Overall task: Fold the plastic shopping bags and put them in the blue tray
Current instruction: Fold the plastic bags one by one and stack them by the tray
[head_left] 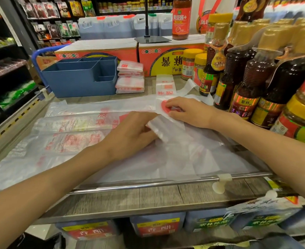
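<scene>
Clear plastic shopping bags with red print (80,126) lie spread flat over the shelf top. My left hand (130,133) pinches a folded strip of one bag (157,128) near the middle. My right hand (185,110) presses flat on the same bag, over a red round print, just to the right. The blue tray (72,85) with several compartments stands at the back left; its inside shows no bags. A stack of folded bags (130,78) sits beside the tray on its right.
Dark sauce bottles (252,72) and yellow-lidded jars (193,63) crowd the right side. Orange cartons (98,51) line the back. A metal rail (148,184) runs along the shelf's front edge. A store aisle with shelves lies to the left.
</scene>
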